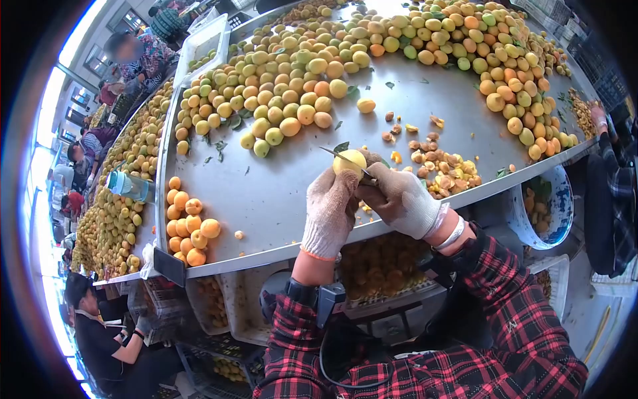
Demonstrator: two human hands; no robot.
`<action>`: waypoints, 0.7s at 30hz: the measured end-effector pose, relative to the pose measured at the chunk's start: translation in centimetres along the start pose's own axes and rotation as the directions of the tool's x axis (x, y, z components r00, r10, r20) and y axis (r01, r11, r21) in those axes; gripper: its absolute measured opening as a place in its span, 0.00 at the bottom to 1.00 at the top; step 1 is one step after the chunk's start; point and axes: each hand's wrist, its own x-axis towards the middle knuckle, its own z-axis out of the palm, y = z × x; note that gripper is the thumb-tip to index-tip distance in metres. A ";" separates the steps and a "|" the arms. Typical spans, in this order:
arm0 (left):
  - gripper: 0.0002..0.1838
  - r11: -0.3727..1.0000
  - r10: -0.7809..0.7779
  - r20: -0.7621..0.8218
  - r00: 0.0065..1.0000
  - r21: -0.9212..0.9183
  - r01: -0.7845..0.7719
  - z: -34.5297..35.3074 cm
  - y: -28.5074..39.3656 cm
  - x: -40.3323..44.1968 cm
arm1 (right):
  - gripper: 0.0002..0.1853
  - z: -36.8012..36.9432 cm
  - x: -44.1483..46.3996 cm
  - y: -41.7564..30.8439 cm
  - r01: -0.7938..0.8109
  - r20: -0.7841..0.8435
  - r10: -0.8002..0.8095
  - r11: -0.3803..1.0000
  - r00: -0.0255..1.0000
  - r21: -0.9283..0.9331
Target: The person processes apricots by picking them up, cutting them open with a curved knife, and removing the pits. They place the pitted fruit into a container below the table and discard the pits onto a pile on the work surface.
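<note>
A yellow apricot (349,162) is gripped at its lower side by my left hand (330,207), which wears a white knitted glove. My gloved right hand (399,199) is closed around a small knife (331,153). The thin blade lies across the apricot and its tip points up and left; the handle is mostly hidden in my fingers. Whether the blade has cut into the fruit, I cannot tell. Just right of my hands lies a pile of apricot pits and pulp scraps (452,171) on the metal table (266,199).
Many whole apricots (286,100) cover the far side of the table. Riper orange apricots (189,226) sit at the left corner, near a dark phone-like slab (169,266). A crate of apricot halves (385,266) is below the edge, and a blue-white basin (561,206) stands right. Other people work nearby.
</note>
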 end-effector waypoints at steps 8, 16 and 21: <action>0.24 0.768 0.338 -0.057 0.939 0.594 -0.240 -0.1 -0.9 0.6 | 0.11 1.0 0.0 1.2 -0.036 0.049 0.039 0.998 0.998 -0.050; 0.19 0.992 0.043 -0.082 0.996 0.123 -0.032 0.1 -0.3 -0.2 | 0.14 0.6 -0.2 0.2 0.003 -0.030 -0.003 1.000 1.000 -0.009; 0.24 0.889 0.238 -0.178 0.955 0.436 -0.140 1.0 -0.1 0.5 | 0.13 1.0 -0.2 0.6 -0.059 0.042 0.063 0.994 0.997 -0.097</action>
